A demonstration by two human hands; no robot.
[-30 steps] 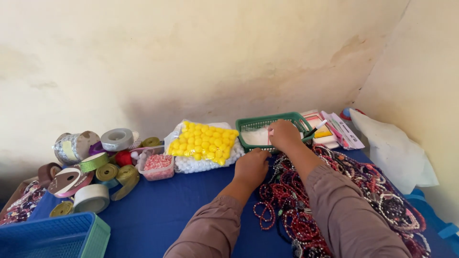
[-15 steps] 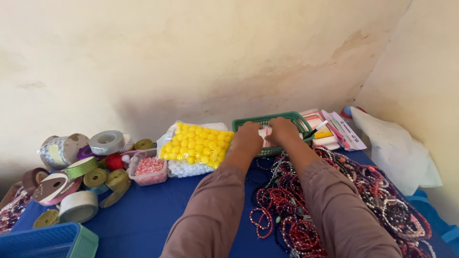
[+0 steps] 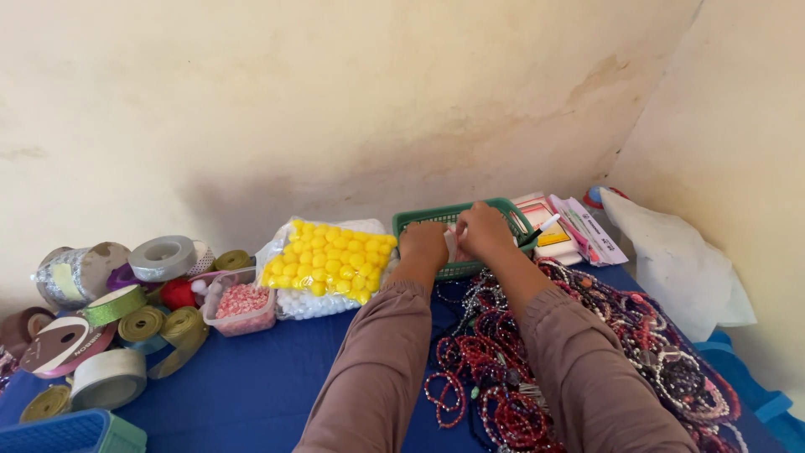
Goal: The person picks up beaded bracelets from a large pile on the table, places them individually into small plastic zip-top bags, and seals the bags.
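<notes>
Hands, left hand (image 3: 424, 242) and right hand (image 3: 485, 230), fingers curled, together pinching a small white packet (image 3: 454, 243) over green basket (image 3: 419, 220).

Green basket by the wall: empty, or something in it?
Not empty: the green basket holds something white, and both hands, left and right, are on it. What it is: cannot tell.

left hand (image 3: 425, 243), right hand (image 3: 484, 231), side by side, fingers curled

On the blue cloth-covered table (image 3: 277, 382) we see a clear bag of yellow pom-poms (image 3: 329, 260), a small clear tub of pink beads (image 3: 241, 304), rolls of ribbon in silver, green and gold (image 3: 126, 315) at left, and a heap of red beaded bracelets (image 3: 503, 369).
</notes>
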